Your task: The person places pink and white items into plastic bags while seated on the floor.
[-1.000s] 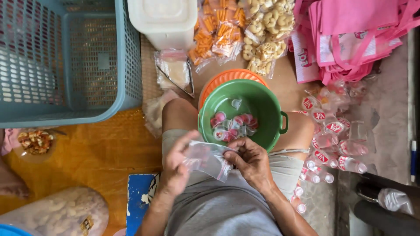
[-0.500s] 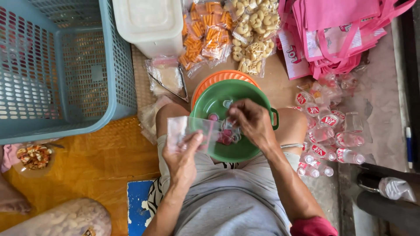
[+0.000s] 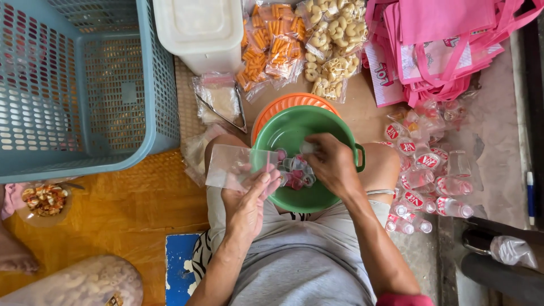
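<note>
Landmark: green bowl (image 3: pixel 283 133), resting on the seated person's lap, nested in an orange basin (image 3: pixel 283 103) whose rim shows just behind it.

- Small wrapped candies (image 3: pixel 293 173): pink and clear, heaped in the bowl's bottom.
- Right hand (image 3: pixel 332 164): inside the bowl, above the candies, fingers curled down onto them; whether any piece is pinched cannot be told.
- Left hand (image 3: pixel 249 198): at the bowl's left rim, thumb and fingers grasping a clear plastic bag (image 3: pixel 235 166), which extends left of the bowl over the knee.
- Small water bottles (image 3: pixel 422 175): clustered on the floor right of the bowl.
- Pink cloth bags (image 3: pixel 447 45): piled beyond the bowl, to the right.
- Packed snack bags (image 3: pixel 309 45): orange sticks and pale curls, directly beyond the bowl.
- White tub (image 3: pixel 198 31): beyond the bowl, left of the snacks.
- Blue basket (image 3: pixel 73 85): well left of the bowl.
</note>
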